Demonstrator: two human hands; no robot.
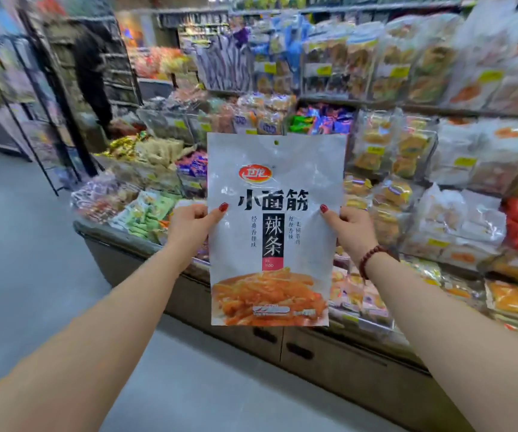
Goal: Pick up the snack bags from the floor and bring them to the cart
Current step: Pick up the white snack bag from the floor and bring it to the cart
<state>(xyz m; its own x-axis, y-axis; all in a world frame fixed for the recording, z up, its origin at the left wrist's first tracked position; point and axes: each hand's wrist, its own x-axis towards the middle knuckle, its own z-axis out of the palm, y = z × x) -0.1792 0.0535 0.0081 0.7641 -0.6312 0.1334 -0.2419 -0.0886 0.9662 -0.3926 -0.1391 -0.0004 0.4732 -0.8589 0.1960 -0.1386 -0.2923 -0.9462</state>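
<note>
Left hand (189, 226): from my remote seat I see it pinching the left edge of the snack bag (274, 182) about halfway up. The thumb lies on the front, the other fingers are tucked behind, and the nail is red.
Right hand (349, 227): mirror image, pinching the right edge with the thumb on the front. There's a dark red bead bracelet (371, 260) on the wrist.
Arms: both bare forearms reach forward from the near corners and angle in toward the bag.
Where the bag is: up in the air mid-scene between the two hands, upright with its front facing me. It's off the floor (33, 244), in front of the surface (329, 366).
Surface: a low display counter running from near right to far left. It has a brown front with dark slot handles, and the top is heaped with packaged snacks.
Shelves (407, 104): on the right, above and behind the surface, stuffed with clear packs of baked stuff. It's all pretty blurry.
Room: a shop aisle with a smooth grey floor on the left. At far left there's a black wire rack (42, 120) and a person in dark clothing (93, 73) leaning toward the display.
Bag look: a flat, silvery-white pouch with a small hang hole at top centre. It has a red oval logo, big black Chinese characters, and a black vertical block with white characters. Under that is a red patch, and across the bottom a photo of orange strips.
</note>
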